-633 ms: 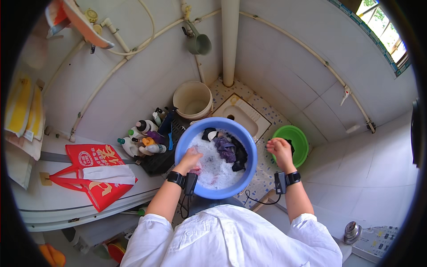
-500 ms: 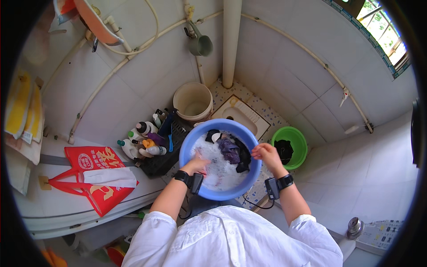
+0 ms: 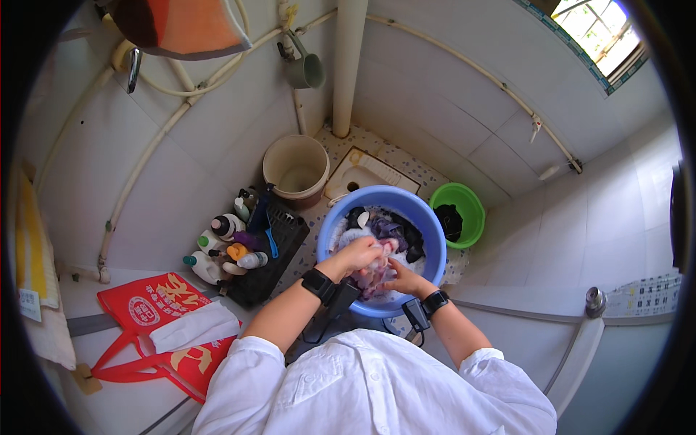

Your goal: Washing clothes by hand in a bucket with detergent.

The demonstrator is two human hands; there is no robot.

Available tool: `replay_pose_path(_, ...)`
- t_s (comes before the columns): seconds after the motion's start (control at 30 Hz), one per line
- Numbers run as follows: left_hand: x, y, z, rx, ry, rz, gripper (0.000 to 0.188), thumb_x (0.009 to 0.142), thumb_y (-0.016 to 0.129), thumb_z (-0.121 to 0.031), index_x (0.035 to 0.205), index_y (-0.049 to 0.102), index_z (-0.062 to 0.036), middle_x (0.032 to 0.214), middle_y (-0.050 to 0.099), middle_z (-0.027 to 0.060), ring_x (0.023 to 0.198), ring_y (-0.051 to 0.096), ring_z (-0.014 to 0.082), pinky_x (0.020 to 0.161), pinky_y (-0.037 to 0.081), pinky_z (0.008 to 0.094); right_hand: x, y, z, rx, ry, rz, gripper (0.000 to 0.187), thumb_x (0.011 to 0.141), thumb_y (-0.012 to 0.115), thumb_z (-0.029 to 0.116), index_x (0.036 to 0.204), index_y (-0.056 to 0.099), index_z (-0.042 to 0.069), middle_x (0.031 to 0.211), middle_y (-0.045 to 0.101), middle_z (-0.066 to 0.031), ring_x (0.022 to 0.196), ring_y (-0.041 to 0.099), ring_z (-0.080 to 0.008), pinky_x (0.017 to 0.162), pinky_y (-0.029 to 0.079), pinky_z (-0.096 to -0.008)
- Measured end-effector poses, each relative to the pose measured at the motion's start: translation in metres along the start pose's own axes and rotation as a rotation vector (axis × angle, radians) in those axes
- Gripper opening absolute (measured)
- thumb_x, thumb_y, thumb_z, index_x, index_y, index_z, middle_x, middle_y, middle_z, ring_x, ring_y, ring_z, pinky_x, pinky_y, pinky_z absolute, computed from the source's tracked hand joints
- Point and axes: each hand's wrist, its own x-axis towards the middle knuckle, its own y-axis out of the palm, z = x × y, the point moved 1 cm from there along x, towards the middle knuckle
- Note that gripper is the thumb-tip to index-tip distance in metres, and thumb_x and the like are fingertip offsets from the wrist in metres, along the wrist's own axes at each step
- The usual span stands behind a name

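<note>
A blue basin (image 3: 434,235) of sudsy water and laundry stands in front of me. My left hand (image 3: 357,255) is closed on a wet pink-and-white piece of cloth (image 3: 371,284) over the suds. On the cloth's right side my right hand (image 3: 406,278) grips it too, fingers curled toward the left hand. What kind of garment it is cannot be made out. Dark purple and black clothes (image 3: 395,230) lie in the far part of the basin, with a small white piece (image 3: 363,220) beside them.
Right of the basin stands a green tub (image 3: 475,215) holding dark cloth. Behind are a beige bucket (image 3: 272,161) and a squat toilet (image 3: 370,172). Several bottles (image 3: 230,226) crowd a black crate (image 3: 288,243) on the left, near a red bag (image 3: 148,297).
My right hand has moved from the basin's right rim in over the suds. Both hands now hold the pink-and-white cloth, raised partly out of the water. The view has shifted.
</note>
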Motion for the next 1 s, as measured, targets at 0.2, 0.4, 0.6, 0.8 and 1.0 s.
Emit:
replay_pose_path(0.2,-0.048,0.006,-0.078,-0.413,0.143,0.162,0.005,0.081,0.043,-0.01,0.085,0.045,-0.0067,0.071,0.051,0.0045,0.052,0.044,0.0079,0.038,0.032,0.0185,0.019,0.029,-0.002,0.272,-0.121,-0.005,0.081,0.059,0.076,0.027,0.123,0.034,0.002,0.117,0.046,-0.0128,0.109,0.044,-0.022,0.093,0.033,-0.0311)
replay_pose_path(0.4,-0.076,0.005,-0.102,-0.623,0.199,0.239,0.002,0.083,0.043,-0.009,0.082,0.043,-0.0083,0.07,0.05,0.0038,0.049,0.04,0.0071,0.039,0.031,0.0185,-0.005,0.016,0.063,0.49,-0.369,-0.206,0.037,0.082,0.055,0.019,0.116,0.045,0.007,0.108,0.051,-0.0037,0.098,0.049,-0.0168,0.083,0.04,-0.0306)
replay_pose_path(0.6,-0.057,-0.024,-0.066,-0.626,0.144,0.072,0.01,0.086,0.045,-0.021,0.084,0.047,-0.0115,0.067,0.049,0.0011,0.042,0.035,0.0037,0.039,0.031,0.0184,-0.026,-0.035,0.074,1.117,-0.386,-0.181,0.032,0.086,0.045,0.023,0.111,0.049,0.004,0.109,0.054,-0.0074,0.101,0.051,-0.0193,0.089,0.038,-0.0325)
replay_pose_path(0.8,-0.014,-0.02,-0.018,-0.2,-0.05,-0.204,0.03,0.086,0.04,-0.039,0.097,0.048,-0.0126,0.089,0.054,0.0064,0.088,0.051,0.0189,0.071,0.045,0.0449,-0.047,-0.062,0.11,1.138,-0.516,-0.137,0.03,0.084,0.043,0.017,0.11,0.048,0.003,0.109,0.053,-0.0088,0.1,0.051,-0.0205,0.087,0.039,-0.0342)
replay_pose_path(1.0,0.016,0.018,0.019,-0.589,0.081,0.015,0.018,0.086,0.043,-0.028,0.089,0.052,-0.0121,0.072,0.053,0.002,0.058,0.051,0.0117,0.05,0.043,0.0254,-0.026,-0.044,0.108,0.737,-0.382,-0.315,0.023,0.08,0.05,0.012,0.101,0.053,0.002,0.092,0.059,-0.0073,0.082,0.055,-0.0149,0.077,0.043,-0.027)
